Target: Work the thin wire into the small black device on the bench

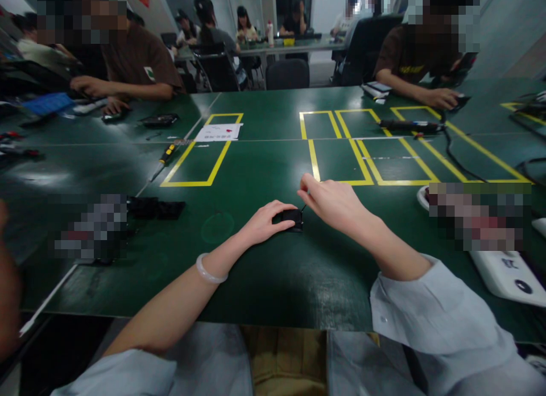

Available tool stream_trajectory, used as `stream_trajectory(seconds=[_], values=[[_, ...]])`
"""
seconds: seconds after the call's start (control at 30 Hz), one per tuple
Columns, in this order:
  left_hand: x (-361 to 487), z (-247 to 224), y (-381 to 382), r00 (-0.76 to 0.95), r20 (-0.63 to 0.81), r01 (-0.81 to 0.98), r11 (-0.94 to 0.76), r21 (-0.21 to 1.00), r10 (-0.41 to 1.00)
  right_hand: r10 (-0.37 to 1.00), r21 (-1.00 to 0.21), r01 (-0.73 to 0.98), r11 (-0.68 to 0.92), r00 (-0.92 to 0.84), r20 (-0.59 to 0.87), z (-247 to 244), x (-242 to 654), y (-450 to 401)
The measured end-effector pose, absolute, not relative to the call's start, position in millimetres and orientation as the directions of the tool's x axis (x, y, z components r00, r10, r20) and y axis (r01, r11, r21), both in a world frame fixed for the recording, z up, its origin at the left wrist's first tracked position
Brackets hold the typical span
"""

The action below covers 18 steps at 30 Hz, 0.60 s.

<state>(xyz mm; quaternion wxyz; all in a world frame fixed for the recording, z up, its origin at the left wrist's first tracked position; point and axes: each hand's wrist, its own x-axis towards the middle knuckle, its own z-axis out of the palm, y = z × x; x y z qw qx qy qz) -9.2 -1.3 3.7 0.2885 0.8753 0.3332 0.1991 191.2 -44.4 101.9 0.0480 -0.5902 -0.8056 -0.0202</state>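
Near the middle of the green table [264, 282], a small black block-like part [292, 218] lies flat. My left hand [268, 221] grips it from the left, fingers along its far side and thumb over its near side. Just right of the part, my right hand [330, 199] pinches a thin dark tool [303, 207], whose lower end meets the part's right edge. The tool's upper end is hidden in my fingers. A pale bracelet [212, 269] circles my left wrist.
Yellow tape rectangles [211, 184] mark the table beyond my hands. A yellow-black tool [167, 153], a paper sheet [219, 132] and black pieces [170, 209] lie left. A white device [507, 279] lies right. Across sit people working, one by a black corded tool [409, 126].
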Motion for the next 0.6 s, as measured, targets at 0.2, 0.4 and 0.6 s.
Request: stream_trajectory(seconds=[0.2, 0.4, 0.6], values=[[-9.1, 4.7, -1.2, 0.699, 0.146, 0.474, -0.607, 0.638, 0.7, 0.944, -0.031, 0.949, 0.315, -0.309, 0.117, 101.4, 191.6, -45.1], [-8.7, 3.4, -1.3, 0.703, 0.16, 0.468, -0.62, 0.63, 0.693, 0.941, -0.046, 0.946, 0.321, -0.313, 0.128, 102.1, 190.9, -46.0], [-8.9, 2.2, -1.1, 0.701, 0.158, 0.471, -0.618, 0.63, 0.695, 0.947, -0.029, 0.951, 0.306, -0.301, 0.114, 99.5, 191.0, -43.7]])
